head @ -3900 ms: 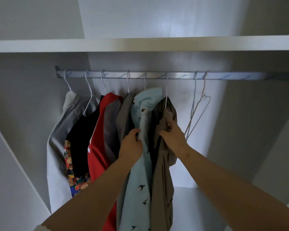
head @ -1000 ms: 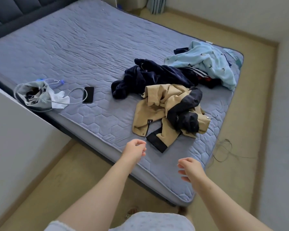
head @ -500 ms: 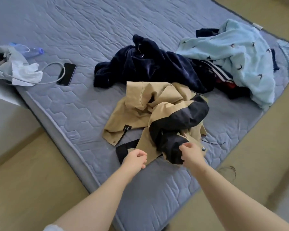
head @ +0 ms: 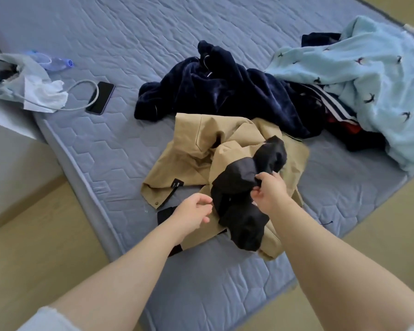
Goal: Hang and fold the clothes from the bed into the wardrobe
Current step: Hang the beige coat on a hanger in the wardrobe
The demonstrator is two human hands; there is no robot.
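A tan jacket (head: 194, 149) with black panels lies crumpled near the front edge of the grey-blue quilted bed (head: 129, 39). My right hand (head: 270, 189) grips a black fold of that jacket, lifting it slightly. My left hand (head: 191, 211) hovers just left of the black part, fingers loosely curled and holding nothing. Behind the jacket lies a dark navy fleece garment (head: 215, 89). To the right is a light blue garment with small bird prints (head: 363, 75), over a striped dark and red piece (head: 337, 115).
A black phone (head: 101, 97) with a white cable lies on the bed at left, beside a plastic bag with tissue (head: 22, 80) and a water bottle (head: 53, 62). Wooden floor (head: 34, 235) borders the bed at left and lower right.
My view went from the wardrobe rail to the bed. Both hands reached forward to the tan jacket, and my right hand took hold of its black part.
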